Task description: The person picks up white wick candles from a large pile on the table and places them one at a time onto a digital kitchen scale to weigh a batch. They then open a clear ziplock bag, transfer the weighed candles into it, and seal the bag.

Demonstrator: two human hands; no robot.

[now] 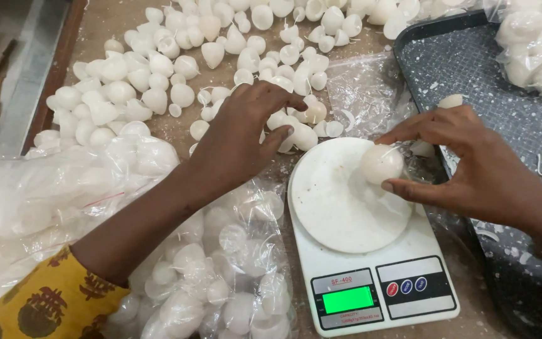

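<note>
Wax ball: round, white, with a thin wick on top; held over the right edge of the scale's round plate, pinched between thumb and fingers of the right hand.

Bags: nearest the camera, clear plastic, packed with white wax pieces, lower left and centre.

Scale: white kitchen type, lit green display and three small buttons on its near edge, standing just right of the bags.

Right hand: comes in from the right, palm turned left, thumb under the ball, fingers curled over its top; closed on the ball.

Left hand: reaches forward from a yellow patterned sleeve, wrist arched, fingers bent downward with the tips among loose white pieces just beyond the plate. Whether it grips one cannot be told.

Tray: dark, speckled, flecked with wax crumbs, lying under and behind the right hand.

Loose heap: many white domed wax pieces scattered over the brown table, far left to far centre.

Far bag: clear plastic holding more white pieces, at the upper right corner, on the tray's edge.
</note>
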